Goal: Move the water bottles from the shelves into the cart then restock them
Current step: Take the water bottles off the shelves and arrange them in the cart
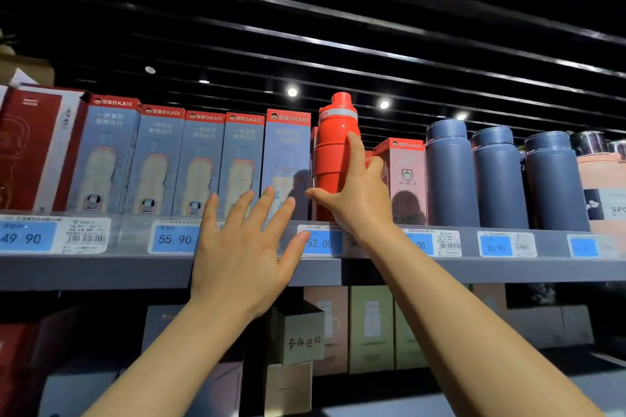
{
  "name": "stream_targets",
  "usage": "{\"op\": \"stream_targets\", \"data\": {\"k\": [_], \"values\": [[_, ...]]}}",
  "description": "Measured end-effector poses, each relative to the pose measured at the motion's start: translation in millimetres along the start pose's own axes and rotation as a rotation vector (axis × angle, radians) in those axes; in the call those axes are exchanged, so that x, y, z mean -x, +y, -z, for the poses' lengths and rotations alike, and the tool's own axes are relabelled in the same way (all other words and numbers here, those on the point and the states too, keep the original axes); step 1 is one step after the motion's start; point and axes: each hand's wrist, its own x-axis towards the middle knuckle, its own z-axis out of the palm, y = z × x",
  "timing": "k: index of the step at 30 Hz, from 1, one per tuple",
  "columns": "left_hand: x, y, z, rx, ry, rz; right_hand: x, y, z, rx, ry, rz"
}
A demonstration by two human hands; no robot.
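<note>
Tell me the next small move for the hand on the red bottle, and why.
Probably lift the red bottle slightly and draw it forward off the shelf. The right hand already grips its lower body, it stands upright at the front edge between boxes, and the left hand hovers open beside it, holding nothing, ready to steady it.

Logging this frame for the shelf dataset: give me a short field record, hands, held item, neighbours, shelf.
setting: store shelf with blue price tags along its edge
right hand: grips the red bottle, thumb on its left, index finger up its front
left hand: open, fingers spread, holding nothing, in front of the shelf edge
red bottle: upright on the shelf
left of bottle: row of blue boxes with red tops
right of bottle: pink box, then three dark blue bottles
cart: not in view
</note>
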Motion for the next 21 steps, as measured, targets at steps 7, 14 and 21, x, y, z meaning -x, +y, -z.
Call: {"op": "stream_targets", "data": {"k": [7, 14, 21], "values": [[2, 1, 3, 0.014, -0.005, -0.001, 6, -2, 6, 0.05, -0.026, 0.004], [25, -6, 14, 0.064, 0.031, 0.007, 57, -9, 20, -0.146, 0.1, 0.386], [90, -32, 90, 0.149, 0.171, 0.101, 147, -50, 0, -0.453, -0.02, 0.513]]}}
